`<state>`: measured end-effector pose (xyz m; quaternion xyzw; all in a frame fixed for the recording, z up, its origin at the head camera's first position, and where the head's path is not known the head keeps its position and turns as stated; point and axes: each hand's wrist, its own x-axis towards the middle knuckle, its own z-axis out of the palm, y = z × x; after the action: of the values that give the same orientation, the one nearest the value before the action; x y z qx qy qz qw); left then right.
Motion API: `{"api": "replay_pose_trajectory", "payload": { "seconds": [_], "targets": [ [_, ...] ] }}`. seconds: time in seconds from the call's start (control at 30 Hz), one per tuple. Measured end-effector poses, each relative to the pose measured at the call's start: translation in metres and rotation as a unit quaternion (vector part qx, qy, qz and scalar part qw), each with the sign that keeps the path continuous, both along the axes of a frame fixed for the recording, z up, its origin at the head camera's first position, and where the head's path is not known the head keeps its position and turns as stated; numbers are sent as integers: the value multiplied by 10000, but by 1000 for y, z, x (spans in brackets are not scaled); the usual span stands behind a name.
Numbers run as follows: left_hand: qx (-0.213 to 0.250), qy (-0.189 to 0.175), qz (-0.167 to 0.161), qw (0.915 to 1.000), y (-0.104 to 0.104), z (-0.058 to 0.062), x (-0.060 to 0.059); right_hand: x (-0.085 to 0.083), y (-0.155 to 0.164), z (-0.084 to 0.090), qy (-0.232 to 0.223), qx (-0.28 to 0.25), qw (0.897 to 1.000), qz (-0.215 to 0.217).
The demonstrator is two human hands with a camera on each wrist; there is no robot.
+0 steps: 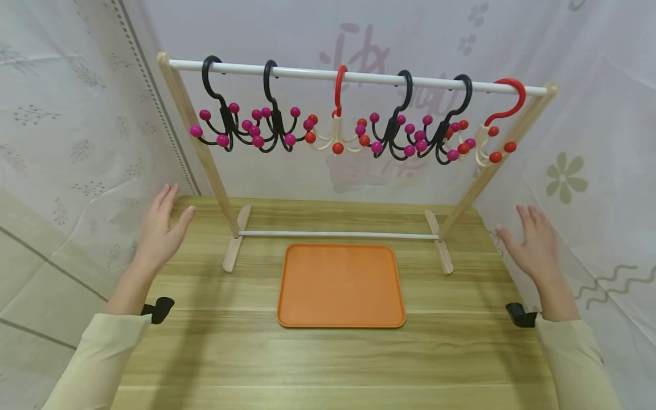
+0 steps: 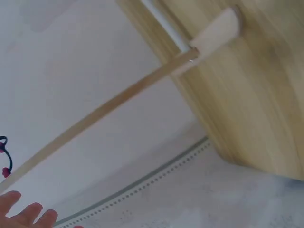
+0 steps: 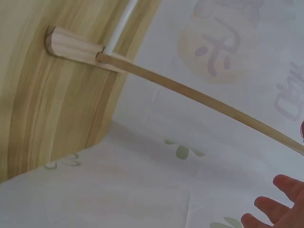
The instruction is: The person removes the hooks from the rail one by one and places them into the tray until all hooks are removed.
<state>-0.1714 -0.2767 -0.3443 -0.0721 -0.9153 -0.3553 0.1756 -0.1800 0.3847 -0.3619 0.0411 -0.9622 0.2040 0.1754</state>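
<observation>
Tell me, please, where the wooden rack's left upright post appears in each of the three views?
Head: left post slants up from the table, centre-left.
Left wrist: it runs diagonally across the middle.
Right wrist: not in it; the right post shows instead.
Shared landmark: the wooden table.

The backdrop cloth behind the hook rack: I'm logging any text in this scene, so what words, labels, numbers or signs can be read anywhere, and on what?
Backdrop cloth: faint pinkish characters show through above and behind the white rail, too washed out to read.
Same cloth in the right wrist view: a pale print with a character, blurred, not readable.
Hooks, orange tray, wooden table: no text visible.
</observation>
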Motion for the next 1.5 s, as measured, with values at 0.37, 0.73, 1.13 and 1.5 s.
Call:
{"api": "replay_pose_trajectory", "payload": {
  "seconds": [0.37, 0.73, 1.13, 1.5],
  "targets": [
    [2492, 92, 356, 9677, 13, 36, -11, -8, -12, 7, 49, -2547, 9646, -674],
    [2762, 207, 235, 9606, 27, 77, -28, -34, -19, -2, 132, -5108, 8539, -987],
    [2891, 248, 12, 9570, 43, 116, -52, -58, -30, 5, -486, -5216, 8465, -955],
    [2658, 508, -161, 9626, 68, 136, -73, -75, -35, 10, -802, -5199, 8410, -1265]
  ]
}}
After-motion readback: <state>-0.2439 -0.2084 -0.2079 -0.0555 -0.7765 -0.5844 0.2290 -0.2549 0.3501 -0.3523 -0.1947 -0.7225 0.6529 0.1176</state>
